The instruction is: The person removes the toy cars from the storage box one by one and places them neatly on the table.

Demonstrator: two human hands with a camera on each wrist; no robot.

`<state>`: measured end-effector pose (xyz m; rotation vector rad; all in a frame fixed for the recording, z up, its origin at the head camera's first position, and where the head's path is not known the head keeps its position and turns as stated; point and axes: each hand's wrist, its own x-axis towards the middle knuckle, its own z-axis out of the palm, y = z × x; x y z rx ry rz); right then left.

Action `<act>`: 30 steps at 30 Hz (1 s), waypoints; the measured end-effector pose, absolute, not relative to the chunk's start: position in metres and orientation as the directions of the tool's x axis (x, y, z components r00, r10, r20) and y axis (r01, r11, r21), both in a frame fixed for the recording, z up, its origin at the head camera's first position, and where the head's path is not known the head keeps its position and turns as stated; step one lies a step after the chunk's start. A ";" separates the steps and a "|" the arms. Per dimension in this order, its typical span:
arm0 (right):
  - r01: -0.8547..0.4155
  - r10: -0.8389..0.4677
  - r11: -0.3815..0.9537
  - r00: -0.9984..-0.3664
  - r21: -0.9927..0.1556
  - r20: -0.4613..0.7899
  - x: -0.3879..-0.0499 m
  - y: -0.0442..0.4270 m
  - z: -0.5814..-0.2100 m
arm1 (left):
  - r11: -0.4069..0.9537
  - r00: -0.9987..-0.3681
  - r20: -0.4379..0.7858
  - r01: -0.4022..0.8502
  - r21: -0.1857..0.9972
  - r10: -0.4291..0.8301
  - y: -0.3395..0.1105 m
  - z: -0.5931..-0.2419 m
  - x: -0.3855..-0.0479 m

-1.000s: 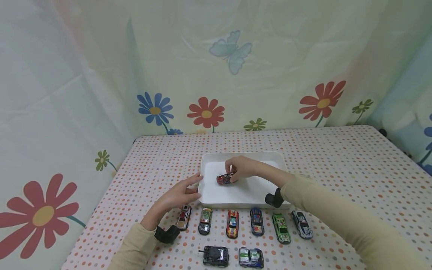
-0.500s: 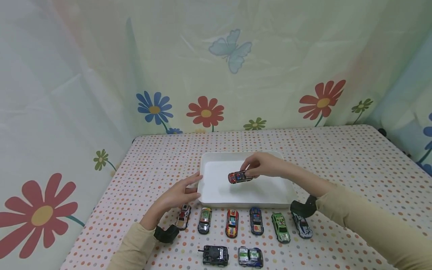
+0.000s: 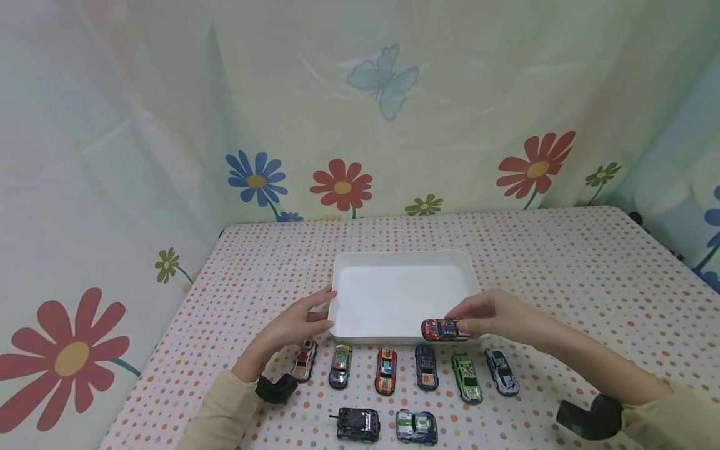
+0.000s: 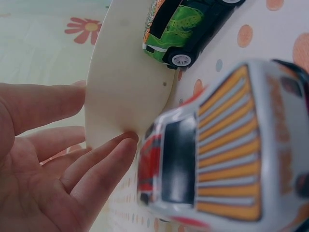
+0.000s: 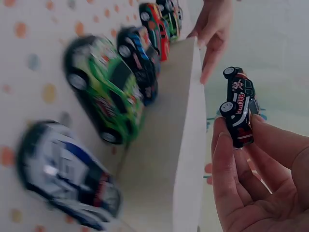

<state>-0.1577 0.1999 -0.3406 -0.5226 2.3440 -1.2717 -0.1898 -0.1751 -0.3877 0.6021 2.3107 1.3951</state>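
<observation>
Between thumb and fingers my right hand (image 3: 497,317) pinches a small red and black toy car (image 3: 441,330); in the right wrist view that toy car (image 5: 239,106) has "RACING" on its side. It is held up at the near right edge of a white tray (image 3: 405,261), whose visible floor bears nothing. My left hand (image 3: 292,322) rests its extended fingers against the tray's left end. In the left wrist view those fingers (image 4: 108,162) touch the tray wall (image 4: 125,87). Close by that hand sits a white, orange-striped toy car (image 4: 227,150).
Before the tray stands a row of toy cars, among them a red-yellow car (image 3: 386,372), a blue car (image 3: 427,367), a green car (image 3: 467,378) and a white car (image 3: 502,372). Nearer lie a black toy tank (image 3: 358,425) and a white-green car (image 3: 417,427).
My right hand has lifted the red and black toy car from the tray floor and carried it right and nearer, to the tray's front edge. My left hand has stayed at the tray.
</observation>
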 end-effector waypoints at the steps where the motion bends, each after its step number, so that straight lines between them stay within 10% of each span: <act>1: -0.112 -0.514 0.493 -0.838 -0.863 -0.185 -0.151 0.203 -0.343 | 0.424 -0.843 -0.104 0.156 0.892 0.528 -0.175 -0.389 -0.189; 11: 0.008 -0.609 0.293 -0.769 -0.956 -0.193 -0.102 0.225 -0.370 | 0.414 -0.838 -0.097 0.161 0.896 0.537 -0.178 -0.386 -0.187; 30: -0.069 -0.596 0.496 -0.752 -0.866 -0.282 -0.074 0.219 -0.389 | 0.418 -0.843 -0.121 0.130 0.899 0.523 -0.175 -0.386 -0.189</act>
